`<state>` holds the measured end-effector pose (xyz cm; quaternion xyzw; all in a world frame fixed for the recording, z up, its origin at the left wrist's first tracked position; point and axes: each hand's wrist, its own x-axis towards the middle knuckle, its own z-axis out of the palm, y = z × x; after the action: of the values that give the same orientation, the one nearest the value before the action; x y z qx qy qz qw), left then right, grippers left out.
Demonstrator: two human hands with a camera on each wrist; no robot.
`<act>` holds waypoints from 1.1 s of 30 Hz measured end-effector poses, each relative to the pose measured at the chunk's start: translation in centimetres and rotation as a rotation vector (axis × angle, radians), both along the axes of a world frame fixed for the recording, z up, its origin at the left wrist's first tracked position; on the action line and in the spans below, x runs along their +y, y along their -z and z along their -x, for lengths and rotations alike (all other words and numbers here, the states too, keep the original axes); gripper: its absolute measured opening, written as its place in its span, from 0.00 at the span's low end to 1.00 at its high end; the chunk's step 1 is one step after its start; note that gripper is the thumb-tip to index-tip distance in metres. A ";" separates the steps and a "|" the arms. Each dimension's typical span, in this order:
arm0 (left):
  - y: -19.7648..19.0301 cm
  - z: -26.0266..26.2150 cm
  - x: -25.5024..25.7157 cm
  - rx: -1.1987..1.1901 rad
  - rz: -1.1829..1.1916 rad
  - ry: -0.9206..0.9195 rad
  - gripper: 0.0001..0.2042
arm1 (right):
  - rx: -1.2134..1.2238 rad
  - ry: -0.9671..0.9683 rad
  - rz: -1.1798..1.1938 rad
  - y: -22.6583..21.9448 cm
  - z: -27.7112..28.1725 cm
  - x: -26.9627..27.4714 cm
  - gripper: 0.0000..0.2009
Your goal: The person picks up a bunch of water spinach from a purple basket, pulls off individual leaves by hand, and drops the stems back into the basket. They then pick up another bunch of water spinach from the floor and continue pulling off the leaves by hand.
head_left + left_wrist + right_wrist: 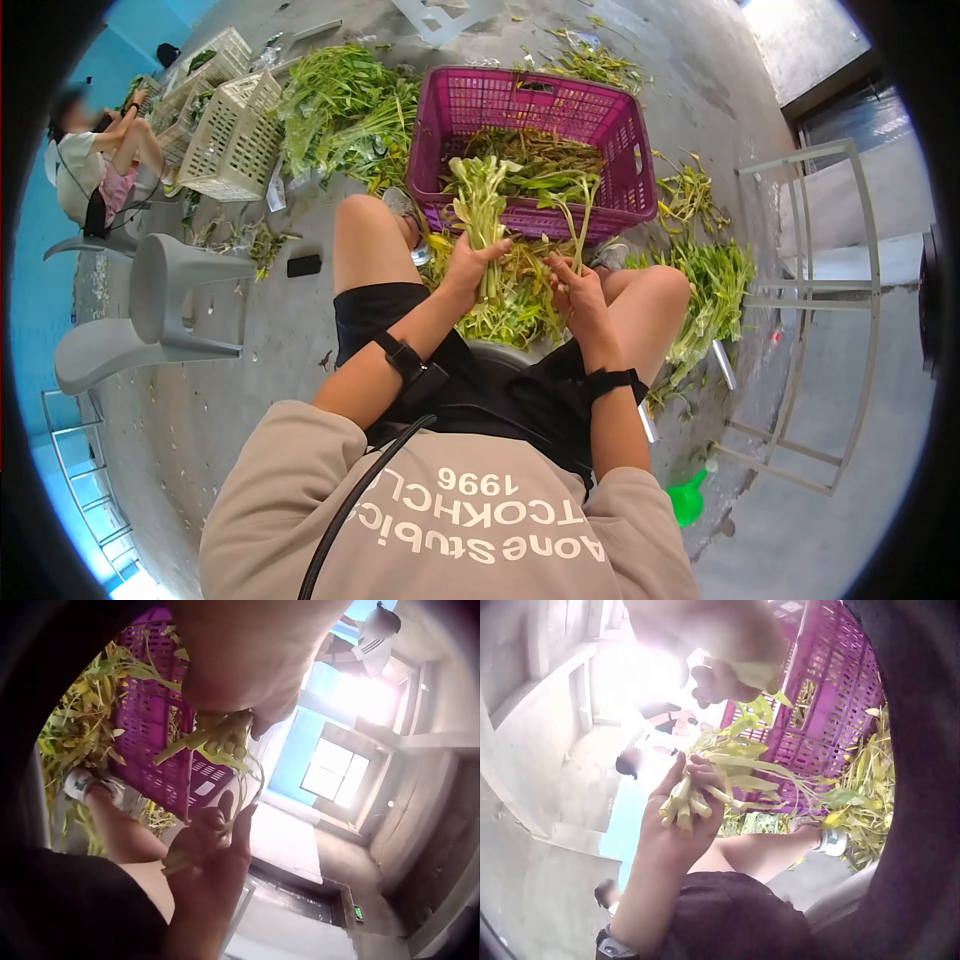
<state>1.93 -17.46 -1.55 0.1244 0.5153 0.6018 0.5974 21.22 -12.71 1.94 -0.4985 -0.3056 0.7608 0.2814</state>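
Note:
My left hand (pixel 472 270) grips a bundle of leafy green stalks (pixel 482 195), its leaves pointing away from me. In the right wrist view, the cut ends of the stalks (pixel 682 812) stick out of that hand's curled fingers. My right hand (pixel 582 300) pinches a thin leafy stalk (pixel 580 225) between thumb and fingers, just right of the bundle. Seen from the left wrist, this right hand (pixel 214 851) sits close below the bundle. Beyond both hands stands a purple plastic crate (pixel 640 150) holding wilted greens (pixel 540 150).
Loose trimmed leaves (pixel 515 310) lie between my legs. Piles of greens rest at the left (pixel 345 110) and right (pixel 715 290). Around are a grey chair (pixel 160 310), pale crates (pixel 230 140), a phone-like black object (pixel 304 265), a metal frame (pixel 865 230) and a seated person (pixel 90 160).

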 end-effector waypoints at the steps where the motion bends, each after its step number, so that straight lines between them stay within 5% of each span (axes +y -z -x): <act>1: 0.0 -0.2 -0.1 0.026 -0.003 0.023 0.16 | -0.042 0.007 0.024 -0.2 0.1 0.0 0.13; 33: -1.3 -1.1 -0.4 -0.029 -0.020 0.138 0.14 | -0.054 -0.064 -0.029 0.4 0.5 -0.1 0.12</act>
<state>3.02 -17.90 -0.29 0.1568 0.4906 0.5660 0.6438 20.77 -12.83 1.55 -0.5049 -0.3399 0.7511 0.2558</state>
